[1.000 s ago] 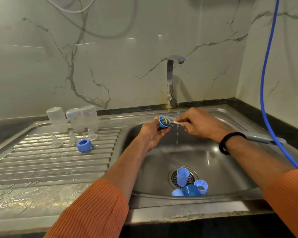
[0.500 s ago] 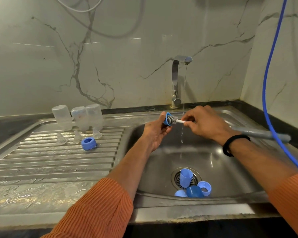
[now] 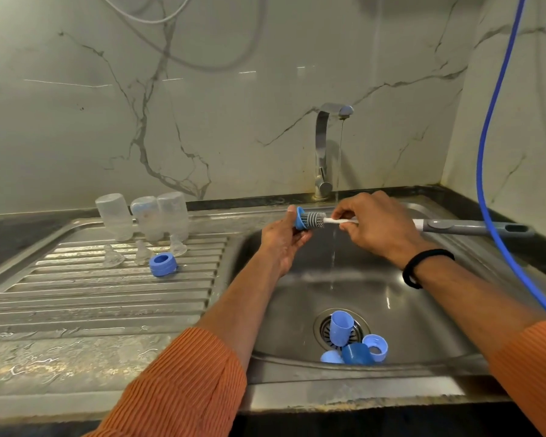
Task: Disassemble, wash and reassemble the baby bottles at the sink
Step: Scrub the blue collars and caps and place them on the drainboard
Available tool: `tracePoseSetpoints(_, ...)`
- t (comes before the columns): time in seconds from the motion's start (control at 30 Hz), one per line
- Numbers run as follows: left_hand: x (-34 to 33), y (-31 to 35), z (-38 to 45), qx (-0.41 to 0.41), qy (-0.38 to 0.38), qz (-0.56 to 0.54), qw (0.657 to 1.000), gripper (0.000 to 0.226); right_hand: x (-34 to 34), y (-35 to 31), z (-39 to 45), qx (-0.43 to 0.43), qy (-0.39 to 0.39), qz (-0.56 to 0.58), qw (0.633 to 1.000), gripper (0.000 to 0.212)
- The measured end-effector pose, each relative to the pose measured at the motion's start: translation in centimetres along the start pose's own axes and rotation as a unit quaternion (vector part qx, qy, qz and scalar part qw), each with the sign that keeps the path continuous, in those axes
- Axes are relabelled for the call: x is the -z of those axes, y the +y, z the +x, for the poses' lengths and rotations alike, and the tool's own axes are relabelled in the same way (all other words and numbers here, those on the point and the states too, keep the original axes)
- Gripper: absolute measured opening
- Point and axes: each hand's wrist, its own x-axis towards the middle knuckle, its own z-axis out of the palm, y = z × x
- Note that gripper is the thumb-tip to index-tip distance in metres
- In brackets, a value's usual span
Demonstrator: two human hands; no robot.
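Above the sink basin (image 3: 297,291), my left hand (image 3: 282,239) pinches a blue bottle ring (image 3: 300,217). My right hand (image 3: 375,227) grips the white and grey bottle brush (image 3: 316,219) by its shaft, with the grey bristles pushed into the ring. The brush handle (image 3: 473,228) sticks out to the right. A thin stream of water falls from the tap (image 3: 323,146) just right of the bristles. Three clear bottles (image 3: 145,217) stand upside down on the drainboard, with three clear teats (image 3: 142,253) and a blue ring (image 3: 162,264) in front of them.
Several blue caps and a ring (image 3: 353,342) lie by the drain (image 3: 325,329) at the basin's near side. A blue hose (image 3: 486,152) hangs down on the right, crossing the brush handle. The ribbed drainboard (image 3: 92,298) is wet. A marble wall rises behind.
The brush has slid a little out of the ring, showing more bristles. Both hands stay under the tap; the view has shifted slightly.
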Motion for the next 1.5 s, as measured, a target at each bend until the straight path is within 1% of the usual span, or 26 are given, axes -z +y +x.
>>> tracePoseSetpoints(0.1, 0.6, 0.7, 0.4, 0.002, 0.033, -0.052, 0.998, 0.039, -0.1, 0.5, 0.1, -0.023, 0.013, 0.035, 0.999, 0.020)
tracePoseSetpoints(0.17, 0.9, 1.1, 0.3, 0.012, 0.041, -0.083, 0.996, 0.038, -0.3, 0.6, 0.2, -0.044, 0.017, 0.116, 0.992, 0.015)
tracePoseSetpoints(0.23, 1.0, 1.4, 0.1, 0.023, 0.042, -0.111, 0.993, 0.035, -0.6, 0.2, 0.2, -0.047, 0.001, 0.201, 0.979, 0.011)
tracePoseSetpoints(0.27, 1.0, 1.5, 0.1, 0.029, 0.042, -0.124, 0.991, 0.030, -0.8, -0.2, 0.1, -0.042, -0.011, 0.223, 0.974, 0.010)
tracePoseSetpoints(0.37, 1.0, 1.5, -0.2, 0.044, 0.042, -0.161, 0.985, 0.019, -1.6, -1.0, -0.1, -0.039, -0.042, 0.233, 0.971, 0.010)
tracePoseSetpoints(0.43, 1.0, 1.5, -0.2, 0.048, 0.038, -0.162, 0.985, 0.019, -1.9, -1.3, -0.2, -0.044, -0.047, 0.238, 0.969, 0.009)
tracePoseSetpoints(0.5, 1.0, 1.5, -0.2, 0.057, 0.024, -0.159, 0.985, 0.026, -2.1, -1.6, -0.3, -0.051, -0.041, 0.243, 0.968, 0.008)
tracePoseSetpoints(0.57, 0.8, 1.3, -0.4, 0.073, -0.003, -0.150, 0.986, 0.033, -2.2, -1.6, -0.3, -0.061, -0.027, 0.252, 0.965, 0.008)
tracePoseSetpoints(0.67, 0.3, 0.8, -0.8, 0.089, -0.039, -0.119, 0.988, 0.038, -2.5, -1.5, -0.3, -0.082, -0.001, 0.254, 0.964, 0.006)
tracePoseSetpoints(0.83, -0.1, 0.5, -0.8, 0.084, -0.067, -0.096, 0.990, 0.034, -2.8, -1.4, -0.2, -0.107, 0.023, 0.250, 0.962, 0.009)
tracePoseSetpoints(0.9, 0.0, 0.6, -0.6, 0.067, -0.054, -0.092, 0.992, 0.031, -2.8, -1.4, -0.2, -0.115, 0.014, 0.260, 0.959, 0.008)
tracePoseSetpoints(1.03, 0.4, 1.0, -0.1, 0.032, -0.002, -0.114, 0.993, 0.022, -2.8, -2.1, -0.4, -0.114, -0.021, 0.276, 0.954, 0.008)
tracePoseSetpoints(1.1, 0.5, 0.9, -0.2, 0.028, -0.005, -0.106, 0.994, 0.023, -2.7, -2.4, -0.4, -0.118, -0.023, 0.272, 0.955, 0.010)
tracePoseSetpoints(1.2, 0.4, 0.8, -0.5, 0.027, -0.043, -0.054, 0.997, 0.031, -2.4, -2.1, -0.3, -0.135, -0.012, 0.269, 0.954, 0.013)
tracePoseSetpoints(1.33, -0.2, 0.5, -1.0, 0.003, -0.087, 0.017, 0.996, 0.024, -2.1, -1.3, -0.2, -0.165, 0.003, 0.269, 0.949, 0.017)
tracePoseSetpoints(1.43, -0.4, 0.0, -1.1, -0.014, -0.086, 0.072, 0.994, 0.028, -2.2, -1.1, -0.1, -0.175, 0.003, 0.273, 0.946, 0.020)
tracePoseSetpoints(1.5, -0.5, -0.1, -0.8, -0.026, -0.060, 0.098, 0.993, 0.024, -2.3, -1.2, -0.1, -0.180, -0.007, 0.286, 0.941, 0.019)
